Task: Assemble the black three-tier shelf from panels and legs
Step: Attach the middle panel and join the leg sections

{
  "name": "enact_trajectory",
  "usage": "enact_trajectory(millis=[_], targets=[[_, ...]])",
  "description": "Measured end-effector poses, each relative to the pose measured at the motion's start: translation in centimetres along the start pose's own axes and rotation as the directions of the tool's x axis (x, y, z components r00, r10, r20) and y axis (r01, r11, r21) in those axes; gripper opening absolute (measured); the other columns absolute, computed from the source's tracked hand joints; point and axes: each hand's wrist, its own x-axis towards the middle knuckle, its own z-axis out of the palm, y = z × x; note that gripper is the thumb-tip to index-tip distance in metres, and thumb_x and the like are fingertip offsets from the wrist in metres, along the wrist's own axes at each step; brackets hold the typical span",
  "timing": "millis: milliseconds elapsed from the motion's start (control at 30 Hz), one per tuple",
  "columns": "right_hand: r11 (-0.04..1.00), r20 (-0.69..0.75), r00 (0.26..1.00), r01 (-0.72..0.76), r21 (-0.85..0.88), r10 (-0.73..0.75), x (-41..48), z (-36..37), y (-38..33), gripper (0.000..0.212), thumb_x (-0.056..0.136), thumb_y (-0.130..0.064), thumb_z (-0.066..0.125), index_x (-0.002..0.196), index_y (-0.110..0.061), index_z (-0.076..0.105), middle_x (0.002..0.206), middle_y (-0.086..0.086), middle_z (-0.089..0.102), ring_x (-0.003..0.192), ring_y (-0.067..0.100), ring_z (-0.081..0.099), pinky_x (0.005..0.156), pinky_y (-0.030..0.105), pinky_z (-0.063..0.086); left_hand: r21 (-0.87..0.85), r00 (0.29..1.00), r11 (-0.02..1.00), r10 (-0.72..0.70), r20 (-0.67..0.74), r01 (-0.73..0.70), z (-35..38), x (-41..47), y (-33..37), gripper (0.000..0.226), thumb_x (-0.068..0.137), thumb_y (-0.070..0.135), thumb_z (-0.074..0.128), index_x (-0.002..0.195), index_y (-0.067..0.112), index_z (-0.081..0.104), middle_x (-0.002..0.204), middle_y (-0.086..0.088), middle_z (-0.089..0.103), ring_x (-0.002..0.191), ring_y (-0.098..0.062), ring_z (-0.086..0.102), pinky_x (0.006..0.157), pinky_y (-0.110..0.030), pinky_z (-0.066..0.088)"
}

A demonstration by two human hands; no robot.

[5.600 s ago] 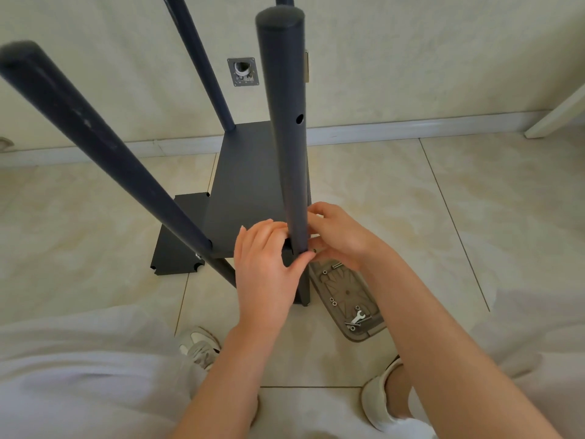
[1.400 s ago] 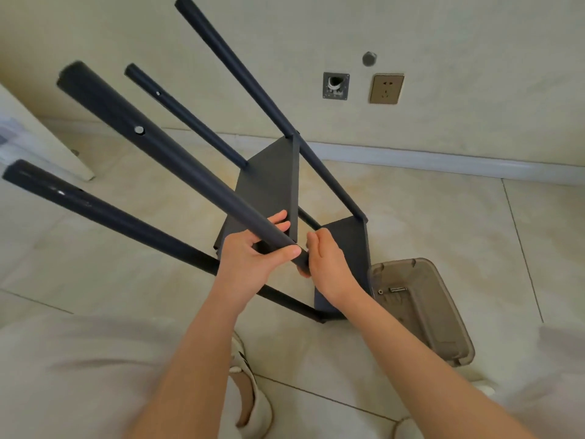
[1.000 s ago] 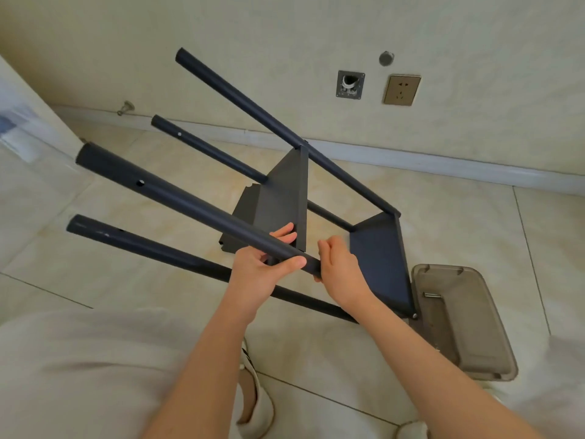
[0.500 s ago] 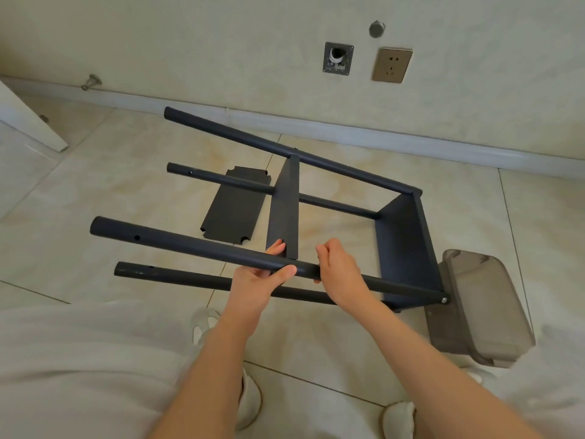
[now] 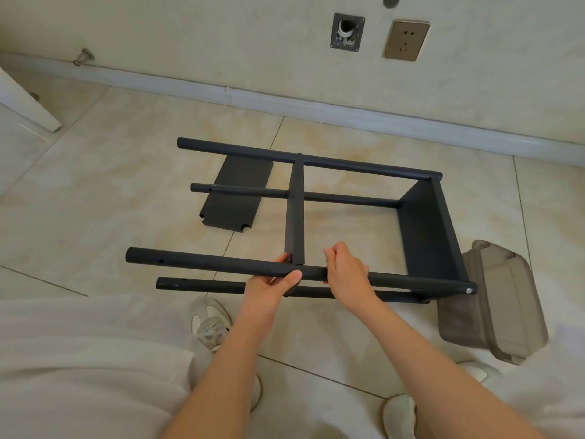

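Two tiers in, shelf frame (image 5: 427, 236) on its side at centre, my left grip (image 5: 269, 286) and right grip (image 5: 346, 275) both clamped on the near leg (image 5: 205, 264); next I'd fit the loose panel (image 5: 235, 198), left of centre.

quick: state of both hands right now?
Left hand: grips the near upper leg, beside the middle panel.
Right hand: fingers curled over the same leg, just right of that panel.

Single wide-angle view, worn on head. Scene looked at forward and steeply down. Floor (image 5: 95, 191) spread across most of frame; wall (image 5: 221, 42) caught along top edge. Left hand (image 5: 272, 282) and right hand (image 5: 346, 274) seen near, at centre, on shelf frame (image 5: 364, 167).
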Motion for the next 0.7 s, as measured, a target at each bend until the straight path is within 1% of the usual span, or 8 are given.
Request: enact_trajectory(millis=[100, 167, 267, 367, 500, 567, 633, 700], targets=[[1.000, -0.002, 1.000, -0.004, -0.001, 0.004, 0.6, 0.9, 0.4, 0.022, 0.107, -0.036, 0.027, 0.098, -0.023, 0.041, 0.074, -0.005, 0.054, 0.083, 0.021, 0.054, 0.084, 0.035, 0.031, -0.033, 0.998, 0.999, -0.025, -0.052, 0.023, 0.0, 0.6, -0.6, 0.043, 0.084, 0.018, 0.080, 0.121, 0.034, 0.065, 0.097, 0.017, 0.076, 0.097, -0.003, 0.069, 0.087, -0.019, 0.054], [1.000, 0.008, 1.000, -0.007, 0.000, 0.007, 0.9, 1.4, 0.6, 0.022, 0.107, -0.037, 0.027, 0.097, -0.023, 0.041, 0.073, -0.005, 0.053, 0.088, 0.023, 0.052, 0.083, 0.037, 0.033, -0.061, 0.995, 0.997, -0.050, -0.083, 0.045, 0.0, 0.9, -1.0, 0.043, 0.084, 0.016, 0.080, 0.123, 0.026, 0.065, 0.103, 0.010, 0.075, 0.088, -0.001, 0.072, 0.077, -0.014, 0.056], [1.000, 0.023, 1.000, -0.007, -0.007, 0.007, 1.1, 2.1, 1.1, 0.023, 0.107, -0.037, 0.025, 0.094, -0.024, 0.040, 0.070, -0.005, 0.053, 0.088, 0.025, 0.050, 0.079, 0.036, 0.029, -0.100, 0.989, 0.991, -0.098, -0.108, 0.087, 0.1, 1.1, -1.9, 0.040, 0.085, 0.011, 0.078, 0.122, 0.018, 0.065, 0.108, 0.001, 0.073, 0.084, 0.003, 0.072, 0.070, -0.013, 0.056], [1.000, -0.010, 1.000, 0.014, -0.020, -0.014, 1.4, 2.4, 1.7, 0.024, 0.107, -0.035, 0.025, 0.087, -0.027, 0.036, 0.066, -0.007, 0.052, 0.072, 0.015, 0.045, 0.081, 0.035, 0.025, -0.113, 0.986, 0.988, -0.117, -0.118, 0.103, 0.2, 1.4, -2.4, 0.034, 0.086, 0.010, 0.077, 0.115, 0.022, 0.067, 0.105, 0.002, 0.074, 0.085, 0.001, 0.072, 0.071, -0.014, 0.057], [0.998, -0.014, 0.999, 0.041, -0.050, -0.042, 2.0, 2.4, 1.7, 0.023, 0.107, -0.035, 0.024, 0.092, -0.024, 0.038, 0.065, -0.007, 0.052, 0.066, 0.010, 0.043, 0.084, 0.034, 0.024, -0.092, 0.986, 0.993, -0.086, -0.146, 0.073, 0.6, 1.9, -2.1, 0.023, 0.086, 0.012, 0.077, 0.106, 0.018, 0.069, 0.089, 0.008, 0.078, 0.087, -0.003, 0.073, 0.068, -0.013, 0.055], [0.996, -0.013, 0.998, 0.055, -0.073, -0.057, 2.2, 2.4, 1.5, 0.024, 0.107, -0.036, 0.024, 0.094, -0.023, 0.039, 0.065, -0.007, 0.052, 0.066, 0.010, 0.044, 0.086, 0.034, 0.024, -0.045, 0.982, 0.997, -0.074, -0.173, 0.068, 1.0, 2.0, -2.0, 0.017, 0.084, 0.016, 0.079, 0.099, 0.018, 0.070, 0.084, 0.010, 0.077, 0.083, -0.003, 0.073, 0.068, -0.014, 0.054], [0.994, -0.001, 0.998, 0.055, -0.091, -0.055, 2.2, 2.5, 1.5, 0.024, 0.107, -0.036, 0.023, 0.095, -0.022, 0.039, 0.066, -0.006, 0.053, 0.066, 0.011, 0.044, 0.087, 0.034, 0.024, 0.013, 0.976, 0.997, -0.073, -0.206, 0.077, 1.0, 2.0, -2.0, 0.014, 0.084, 0.020, 0.081, 0.092, 0.021, 0.070, 0.078, 0.014, 0.076, 0.079, -0.004, 0.072, 0.073, -0.017, 0.053], [0.993, 0.016, 0.998, 0.059, -0.107, -0.057, 1.9, 2.7, 1.6, 0.025, 0.108, -0.035, 0.022, 0.095, -0.021, 0.038, 0.068, -0.004, 0.054, 0.067, 0.014, 0.045, 0.087, 0.035, 0.025, 0.151, 0.968, 0.984, -0.052, -0.246, 0.092, 0.6, 2.1, -2.3, 0.013, 0.082, 0.029, 0.082, 0.083, 0.027, 0.069, 0.068, 0.019, 0.072, 0.078, -0.002, 0.068, 0.074, -0.016, 0.050]])
